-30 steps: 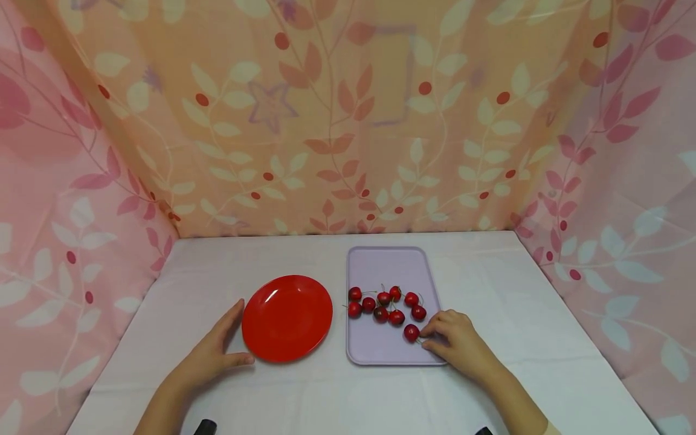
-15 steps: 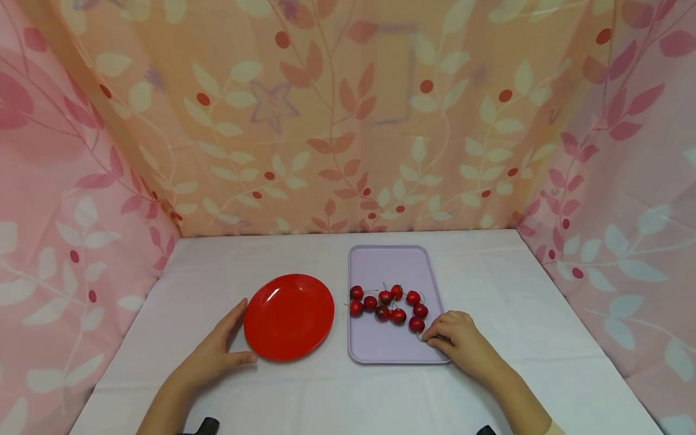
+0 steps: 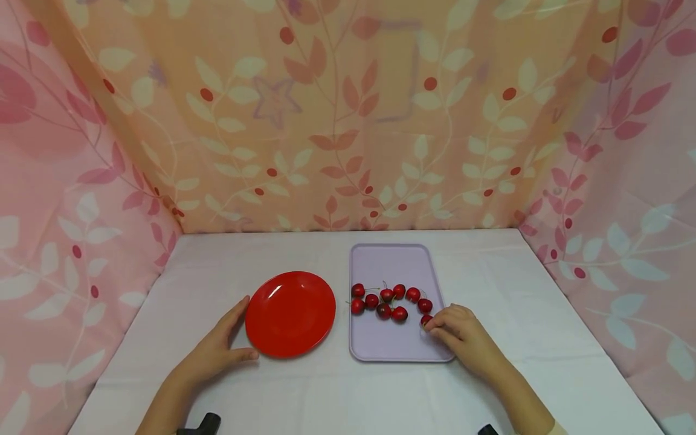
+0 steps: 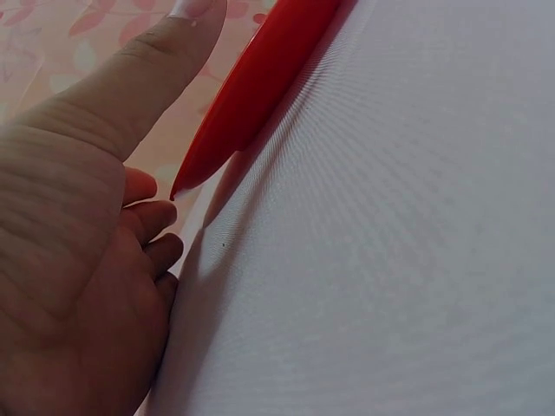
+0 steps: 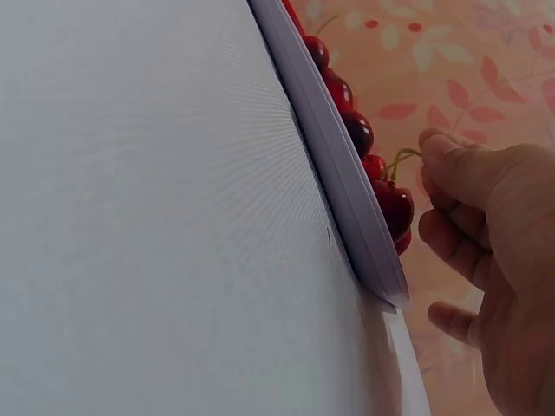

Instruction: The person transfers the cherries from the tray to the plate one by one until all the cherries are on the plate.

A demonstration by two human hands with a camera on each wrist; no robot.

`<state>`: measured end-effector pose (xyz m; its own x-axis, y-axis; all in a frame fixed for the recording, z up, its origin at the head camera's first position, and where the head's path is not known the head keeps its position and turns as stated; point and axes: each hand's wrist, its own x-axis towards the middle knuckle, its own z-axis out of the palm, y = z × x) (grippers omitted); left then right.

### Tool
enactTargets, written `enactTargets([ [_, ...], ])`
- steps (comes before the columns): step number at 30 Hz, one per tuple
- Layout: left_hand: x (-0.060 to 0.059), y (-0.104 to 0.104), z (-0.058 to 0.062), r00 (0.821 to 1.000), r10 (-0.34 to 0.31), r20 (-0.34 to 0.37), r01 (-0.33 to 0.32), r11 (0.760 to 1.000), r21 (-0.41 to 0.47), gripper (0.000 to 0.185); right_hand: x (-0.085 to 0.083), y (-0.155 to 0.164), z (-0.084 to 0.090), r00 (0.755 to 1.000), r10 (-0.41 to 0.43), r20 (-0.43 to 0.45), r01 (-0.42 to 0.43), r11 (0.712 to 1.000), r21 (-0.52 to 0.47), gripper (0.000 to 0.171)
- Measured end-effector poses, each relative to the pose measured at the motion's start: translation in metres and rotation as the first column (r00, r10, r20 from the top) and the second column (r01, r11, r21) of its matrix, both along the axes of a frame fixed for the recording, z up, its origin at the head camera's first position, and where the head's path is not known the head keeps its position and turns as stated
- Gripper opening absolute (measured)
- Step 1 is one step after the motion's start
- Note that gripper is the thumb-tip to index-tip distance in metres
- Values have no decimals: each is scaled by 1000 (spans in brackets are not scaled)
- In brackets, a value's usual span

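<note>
So the whole setup sat on a counter [image 3: 337, 386] covered in a plain white cloth, smooth with just a few faint creases. Three sides were walled off by hung fabric: a peachy-orange curtain [image 3: 348, 121] behind the tray, printed with leafy vines and red berries, and pink curtains in the same leaf print to either side of it.

A lavender tray [image 3: 380, 344] with rounded corners lay flat on the cloth, long side running away from the person. A loose cluster of red cherries [image 3: 386, 301] with thin stems sat across the tray's middle, mostly touching each other. One cherry [image 3: 426, 319] was at the near-right end of that cluster, close to the tray's right rim.

The right hand [image 3: 462, 338] rested on the tray's near-right corner, thumb and forefinger pinched together on that cherry's stem; the wrist view showed the green stem between the fingertips [image 5: 442, 152], the fruit down against the tray edge.

A glossy red plate [image 3: 290, 314] sat just left of the tray, not touching it. The left hand [image 3: 214, 356] lay on the cloth at the plate's far-left side from the tray, fingers straight and relaxed, thumb against the plate's rim, gripping nothing.
</note>
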<state>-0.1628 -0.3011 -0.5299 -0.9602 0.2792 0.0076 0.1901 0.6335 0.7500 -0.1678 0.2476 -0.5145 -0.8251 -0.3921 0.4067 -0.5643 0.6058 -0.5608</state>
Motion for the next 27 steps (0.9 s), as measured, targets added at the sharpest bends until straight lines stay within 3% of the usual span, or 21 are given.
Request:
enactTargets([
  [6, 0, 0, 4, 1000, -1, 20, 1, 1000, 26, 118, 2, -10, 18, 996, -7, 92, 15, 996, -89, 19],
  [27, 0, -1, -4, 1000, 5, -9, -5, 1000, 1, 123, -29, -70, 52, 981, 104, 164, -78, 985, -157, 7],
])
